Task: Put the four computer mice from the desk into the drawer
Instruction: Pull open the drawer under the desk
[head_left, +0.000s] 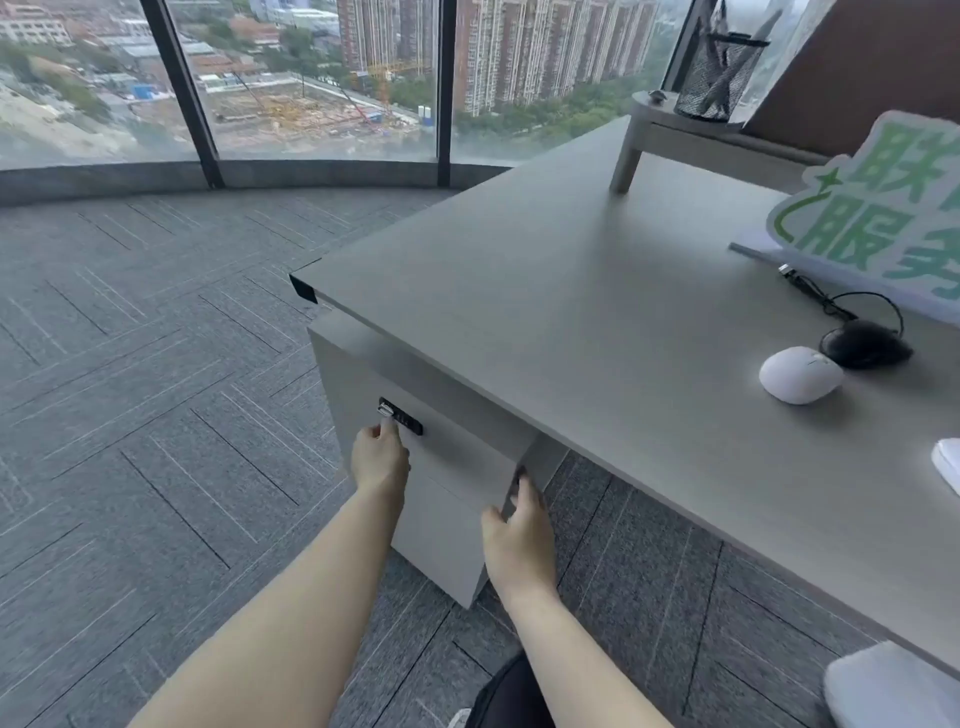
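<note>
Soft window daylight, bowed wide-angle edges

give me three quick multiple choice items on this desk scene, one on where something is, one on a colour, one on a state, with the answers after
1. Where is the left hand?
A. at the black lock on the cabinet front
B. on the white mouse
C. on the pen holder

2. What colour is the corded mouse?
A. white
B. black
C. green

3. What state is the top drawer in?
A. pulled fully out
C. removed and on the floor
B. shut or nearly shut, no inside visible

Answers:
1. A, its fingers touch the lock under the desk.
2. B, the dark mouse has the cable; the white mouse beside it shows none.
3. B, the right hand grips the front's edge, no interior showing.
</note>
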